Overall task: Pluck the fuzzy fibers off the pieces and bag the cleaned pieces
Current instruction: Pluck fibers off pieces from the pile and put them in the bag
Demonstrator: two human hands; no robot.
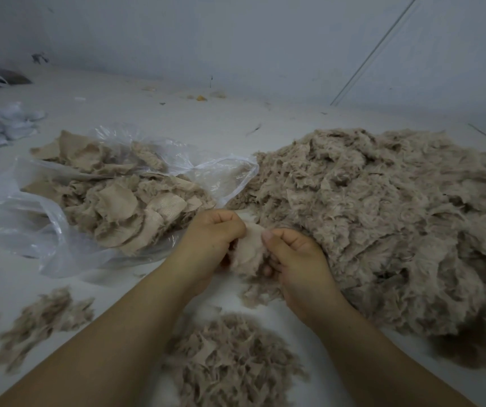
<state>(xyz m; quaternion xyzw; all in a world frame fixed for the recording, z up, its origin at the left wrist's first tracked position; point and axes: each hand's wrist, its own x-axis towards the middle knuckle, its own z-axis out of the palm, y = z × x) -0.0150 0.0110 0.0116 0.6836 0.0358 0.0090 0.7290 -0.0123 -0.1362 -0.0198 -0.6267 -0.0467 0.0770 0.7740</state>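
Beige fuzzy piece (249,251) is being pinched between left hand (212,239) and right hand (296,259), beside the open bag (59,218); pulling too hard is risking tearing its backing.

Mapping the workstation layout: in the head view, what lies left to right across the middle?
Clear plastic bag of cleaned pieces → left hand → held piece → right hand → big fuzzy pile.

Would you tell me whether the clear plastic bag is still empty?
No, the clear plastic bag on the left already holds a heap of beige fabric pieces.
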